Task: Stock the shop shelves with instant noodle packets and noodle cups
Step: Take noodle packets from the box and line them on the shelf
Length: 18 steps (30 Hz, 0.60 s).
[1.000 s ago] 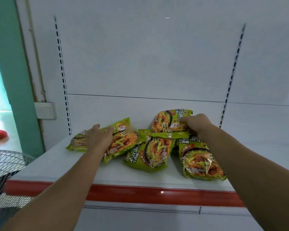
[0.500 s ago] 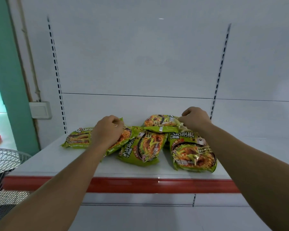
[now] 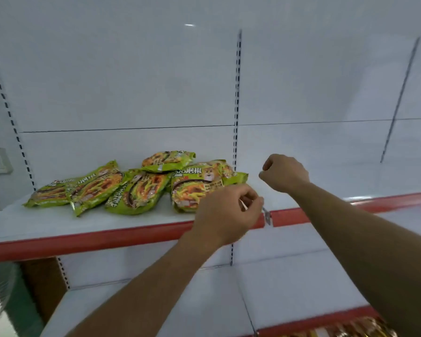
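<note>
While noodle packets point(image 3: 141, 190) lie flat, overlapping, on upper shelf point(image 3: 107, 235) (loose heap, likely awaiting tidying), left hand point(image 3: 229, 211) and right hand point(image 3: 286, 173) hang apart, fingers curled, seemingly holding nothing, near heap's right end.

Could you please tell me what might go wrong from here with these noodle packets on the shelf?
The packets lie in a loose, overlapping heap; the top packet rests on others and may slide off.
The left hand is just in front of the front packet, near the shelf edge; a careless move could knock it off.
A metal piece juts at the gap in the red strip and may snag skin or wrappers.
</note>
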Motion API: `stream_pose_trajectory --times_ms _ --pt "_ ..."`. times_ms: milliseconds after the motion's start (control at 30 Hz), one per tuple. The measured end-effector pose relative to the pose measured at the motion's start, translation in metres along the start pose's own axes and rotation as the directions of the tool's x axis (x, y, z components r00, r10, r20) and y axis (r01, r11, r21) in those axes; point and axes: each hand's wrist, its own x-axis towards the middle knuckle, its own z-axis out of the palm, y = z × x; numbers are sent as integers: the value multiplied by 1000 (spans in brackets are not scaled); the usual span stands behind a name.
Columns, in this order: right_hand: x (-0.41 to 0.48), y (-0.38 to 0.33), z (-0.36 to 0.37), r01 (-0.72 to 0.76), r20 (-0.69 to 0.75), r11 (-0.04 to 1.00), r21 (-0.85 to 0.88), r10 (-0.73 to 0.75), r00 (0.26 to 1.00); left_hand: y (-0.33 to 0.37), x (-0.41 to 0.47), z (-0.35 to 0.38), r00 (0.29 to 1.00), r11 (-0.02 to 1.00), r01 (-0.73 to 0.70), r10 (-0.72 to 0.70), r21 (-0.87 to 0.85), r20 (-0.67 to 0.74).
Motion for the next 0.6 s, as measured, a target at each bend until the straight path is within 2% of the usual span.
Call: stream_pose_trajectory --times_ms 133,300,433,600 --pt "-27 79 -12 -92 41 995 -27 93 995 34 -31 82 981 1000 15 -19 22 195" --pt "-71 188 8 -168 124 982 -88 179 976 45 -81 184 870 991 79 -123 111 477" --pt "-113 268 43 -289 244 951 -111 308 919 38 -123 259 738 975 115 -213 191 641" --pt "-171 350 111 -494 370 863 -108 496 786 8 -183 344 534 950 133 -308 281 788"
